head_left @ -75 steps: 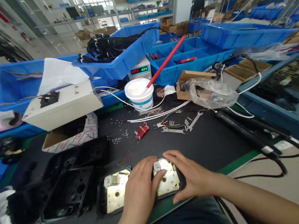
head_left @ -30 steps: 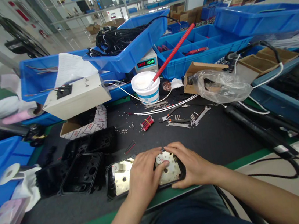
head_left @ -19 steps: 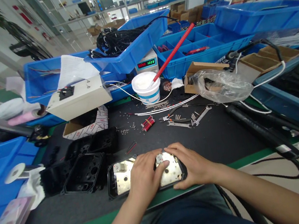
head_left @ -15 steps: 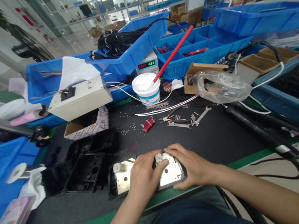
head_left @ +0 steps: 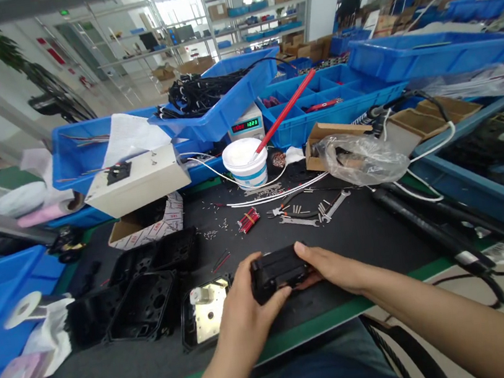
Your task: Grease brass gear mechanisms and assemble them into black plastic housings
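Both hands grip a black plastic housing, tipped up so that a dark outer side shows and its inside is hidden. My left hand is wrapped round its left end, thumb along the near lower edge. At the right end, my right hand has its thumb on the top edge and fingers underneath. Just left of my left hand lies a second black housing with a gold metal plate and a small motor-like part in it. Further left sit empty black housings.
Behind the hands lie a bundle of red wires, open-end wrenches and pliers. A white tub holds a red stick. Blue bins line the back; black cylinders lie at right. The table's green edge is near me.
The right housing, which lay flat with its gold plate facing up, is now lifted and turned so its black outside shows. Both hands have shifted their hold on it. The camera view tilted up slightly.
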Demonstrator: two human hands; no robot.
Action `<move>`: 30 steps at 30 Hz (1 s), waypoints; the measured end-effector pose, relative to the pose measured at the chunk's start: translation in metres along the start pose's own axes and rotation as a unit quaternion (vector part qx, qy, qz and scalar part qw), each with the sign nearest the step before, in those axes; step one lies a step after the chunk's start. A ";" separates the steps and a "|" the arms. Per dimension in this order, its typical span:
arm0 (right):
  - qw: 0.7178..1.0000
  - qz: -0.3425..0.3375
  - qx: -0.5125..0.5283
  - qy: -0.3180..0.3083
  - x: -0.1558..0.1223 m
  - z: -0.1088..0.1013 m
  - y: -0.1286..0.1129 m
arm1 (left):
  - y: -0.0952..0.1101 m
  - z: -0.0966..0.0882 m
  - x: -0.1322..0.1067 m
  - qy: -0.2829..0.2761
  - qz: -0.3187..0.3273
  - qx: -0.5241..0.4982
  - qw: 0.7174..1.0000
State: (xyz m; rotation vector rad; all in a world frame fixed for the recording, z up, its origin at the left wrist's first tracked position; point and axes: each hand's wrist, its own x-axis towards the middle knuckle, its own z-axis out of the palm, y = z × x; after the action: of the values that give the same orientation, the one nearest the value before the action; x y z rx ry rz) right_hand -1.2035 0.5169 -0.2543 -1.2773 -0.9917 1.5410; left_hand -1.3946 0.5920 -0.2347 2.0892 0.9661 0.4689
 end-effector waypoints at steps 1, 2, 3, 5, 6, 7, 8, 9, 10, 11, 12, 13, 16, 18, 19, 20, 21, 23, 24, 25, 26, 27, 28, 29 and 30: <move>1.000 -0.013 -0.013 -0.002 -0.001 0.000 -0.002 | -0.001 0.005 0.000 0.025 -0.021 -0.007 0.999; 0.998 -0.035 -0.047 0.006 -0.002 -0.001 -0.004 | -0.002 0.009 0.000 0.037 -0.034 -0.024 0.998; 0.993 -0.060 -0.096 0.026 -0.003 -0.001 -0.006 | -0.002 0.013 0.001 0.041 -0.042 -0.043 0.997; 0.973 -0.091 -0.199 0.078 -0.005 0.001 -0.011 | -0.003 0.015 0.002 0.041 -0.051 -0.066 0.996; 0.960 -0.094 -0.243 0.105 -0.005 0.003 -0.013 | -0.003 0.016 0.003 0.041 -0.057 -0.066 0.995; 0.946 -0.093 -0.283 0.129 -0.005 0.005 -0.014 | -0.003 0.016 0.003 0.043 -0.063 -0.060 0.995; 0.931 -0.094 -0.321 0.148 -0.004 0.008 -0.014 | -0.002 0.015 0.004 0.048 -0.068 -0.049 0.995; 0.916 -0.098 -0.355 0.161 -0.003 0.011 -0.014 | 0.000 0.016 0.004 0.055 -0.072 -0.036 0.995; 0.901 -0.106 -0.384 0.173 -0.002 0.014 -0.013 | 0.001 0.016 0.004 0.062 -0.073 -0.021 0.995; 0.886 -0.117 -0.407 0.187 -0.001 0.017 -0.011 | 0.002 0.017 0.004 0.071 -0.072 -0.004 0.995; 0.874 -0.133 -0.423 0.200 0.001 0.020 -0.008 | 0.003 0.019 0.004 0.079 -0.072 0.013 0.994; 0.862 -0.152 -0.433 0.215 0.002 0.022 -0.006 | 0.004 0.021 0.004 0.090 -0.070 0.028 0.993; 0.826 -0.221 -0.445 0.265 0.005 0.028 0.003 | 0.005 0.027 0.002 0.133 -0.056 0.048 0.988; 0.805 -0.272 -0.444 0.284 0.005 0.027 0.009 | 0.003 0.028 -0.002 0.149 -0.025 0.024 0.988; 0.796 -0.299 -0.443 0.283 0.004 0.025 0.012 | 0.001 0.026 -0.004 0.140 -0.002 -0.003 0.990; 0.788 -0.328 -0.443 0.274 0.003 0.022 0.015 | -0.001 0.023 -0.006 0.122 0.022 -0.044 0.991; 0.780 -0.357 -0.443 0.259 0.001 0.018 0.018 | -0.003 0.019 -0.008 0.098 0.042 -0.099 0.989; 0.765 -0.411 -0.446 0.217 -0.002 0.011 0.023 | -0.006 0.007 -0.007 0.057 0.047 -0.225 0.971; 0.756 -0.435 -0.448 0.197 -0.004 0.007 0.025 | -0.007 0.000 -0.005 0.046 0.028 -0.269 0.962; 0.748 -0.456 -0.448 0.178 -0.005 0.005 0.027 | -0.008 -0.006 0.000 0.035 -0.001 -0.281 0.959; 0.741 -0.473 -0.448 0.163 -0.006 0.003 0.028 | -0.007 -0.012 0.005 0.015 -0.029 -0.259 0.965; 0.734 -0.487 -0.448 0.150 -0.007 0.002 0.028 | -0.006 -0.017 0.011 -0.011 -0.050 -0.219 0.974; 0.728 -0.498 -0.450 0.141 -0.007 0.002 0.028 | -0.005 -0.020 0.016 -0.037 -0.059 -0.176 0.982; 0.720 -0.506 -0.456 0.134 -0.008 0.002 0.028 | -0.003 -0.022 0.021 -0.059 -0.056 -0.140 0.987; 0.710 -0.513 -0.465 0.131 -0.009 0.003 0.027 | 0.000 -0.023 0.025 -0.074 -0.045 -0.118 0.989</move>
State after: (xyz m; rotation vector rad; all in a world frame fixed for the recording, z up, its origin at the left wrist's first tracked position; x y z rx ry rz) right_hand -1.2092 0.5005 -0.2772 -1.1040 -1.9290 -0.0925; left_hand -1.3920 0.6226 -0.2204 1.8321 0.8707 0.3582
